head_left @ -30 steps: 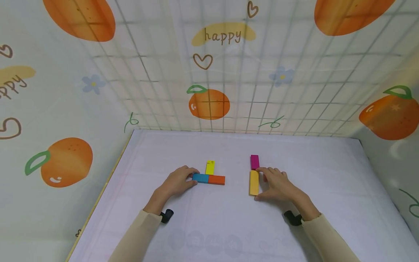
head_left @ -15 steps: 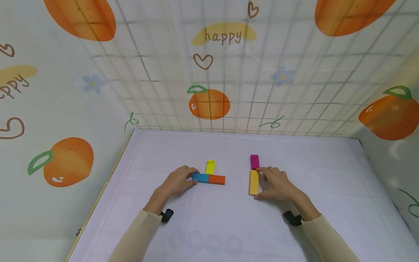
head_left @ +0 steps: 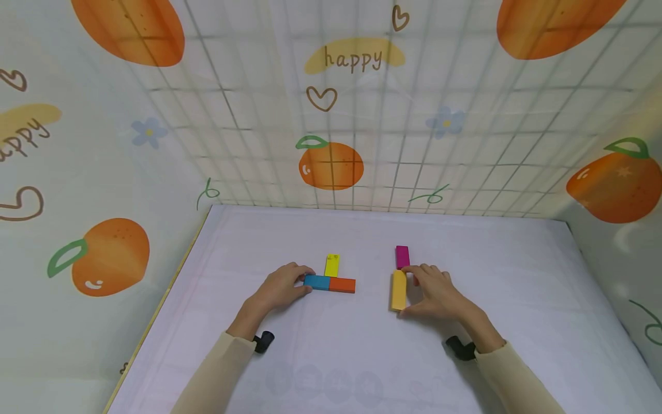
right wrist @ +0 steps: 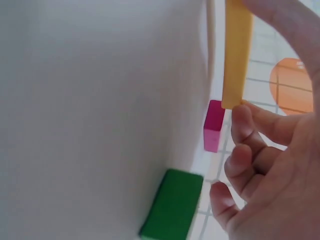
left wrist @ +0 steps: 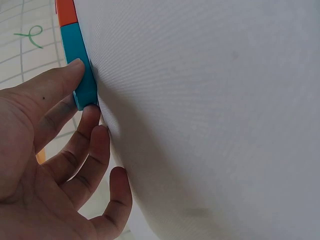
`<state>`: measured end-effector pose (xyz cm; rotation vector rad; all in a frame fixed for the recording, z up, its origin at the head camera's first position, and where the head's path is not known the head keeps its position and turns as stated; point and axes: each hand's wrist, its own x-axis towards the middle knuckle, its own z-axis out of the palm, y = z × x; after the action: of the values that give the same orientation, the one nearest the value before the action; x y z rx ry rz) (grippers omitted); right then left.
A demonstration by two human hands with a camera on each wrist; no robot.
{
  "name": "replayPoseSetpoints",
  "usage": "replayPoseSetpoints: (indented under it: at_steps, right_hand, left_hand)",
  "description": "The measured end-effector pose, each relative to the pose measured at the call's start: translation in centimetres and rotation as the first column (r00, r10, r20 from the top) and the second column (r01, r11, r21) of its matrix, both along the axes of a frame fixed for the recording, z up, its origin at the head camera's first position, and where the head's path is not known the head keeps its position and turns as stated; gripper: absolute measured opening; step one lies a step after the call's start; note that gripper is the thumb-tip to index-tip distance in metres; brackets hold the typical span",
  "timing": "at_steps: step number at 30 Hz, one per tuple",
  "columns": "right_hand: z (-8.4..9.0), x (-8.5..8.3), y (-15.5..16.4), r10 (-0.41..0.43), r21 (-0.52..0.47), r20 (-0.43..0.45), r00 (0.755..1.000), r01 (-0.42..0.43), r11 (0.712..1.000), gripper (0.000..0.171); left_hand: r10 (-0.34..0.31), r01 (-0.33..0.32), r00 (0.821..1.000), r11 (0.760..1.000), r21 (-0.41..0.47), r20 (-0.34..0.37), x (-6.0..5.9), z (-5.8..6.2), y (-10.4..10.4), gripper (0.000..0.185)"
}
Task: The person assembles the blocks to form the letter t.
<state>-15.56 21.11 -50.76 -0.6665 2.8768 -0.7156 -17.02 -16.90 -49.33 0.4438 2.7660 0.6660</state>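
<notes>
White cloth (head_left: 362, 356) covers your table, with orange-print walls behind. Take the blue block (head_left: 316, 281) as your landmark: it lies flat, butted end to end with the orange block (head_left: 342, 284) on its right, and the lime block (head_left: 332, 265) stands off their joint toward the wall. Your left hand (head_left: 279, 287) pinches the blue block's outer end, thumb on one side, fingers curled against the other. Well to the right of it, your right hand (head_left: 439, 293) grips the yellow block (head_left: 399, 290), thumb at the near end, fingertips at the far end. Its long axis runs away from you, toward the magenta block (head_left: 402, 256) just beyond. A green block (right wrist: 172, 205) shows only on your right wrist view.
</notes>
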Motion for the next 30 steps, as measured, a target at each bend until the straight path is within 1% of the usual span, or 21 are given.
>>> replayPoseSetpoints:
  at_steps: [5, 11, 16, 24, 30]
  right_hand:
    - [0.2, 0.2, -0.6, -0.004, 0.0, 0.0, 1.0, 0.004, 1.0, 0.095]
    - [0.6, 0.4, -1.3, 0.004, -0.023, 0.002, 1.0, -0.004, 1.0, 0.093]
    - [0.8, 0.5, -1.9, 0.021, -0.047, -0.006, 1.0, -0.021, 0.999, 0.092]
    - [1.0, 0.4, -3.0, 0.073, -0.079, -0.017, 0.997, -0.074, 0.994, 0.089]
    - [1.0, 0.3, -4.3, 0.074, -0.082, -0.018, 0.997, -0.075, 0.994, 0.089]
  left_hand:
    - [-0.006, 0.006, 1.0, 1.0, 0.006, -0.008, 0.1, 0.1, 0.1, 0.036]
    - [0.002, -0.002, 1.0, 1.0, 0.002, -0.003, 0.1, 0.1, 0.1, 0.036]
    - [-0.006, 0.006, 1.0, 1.0, 0.003, -0.004, 0.1, 0.1, 0.1, 0.035]
    - [-0.009, 0.009, 1.0, 1.0, 0.002, -0.014, 0.0, -0.2, -0.1, 0.035]
    - [-0.009, 0.009, 1.0, 1.0, 0.001, -0.016, 0.0, -0.3, -0.1, 0.035]
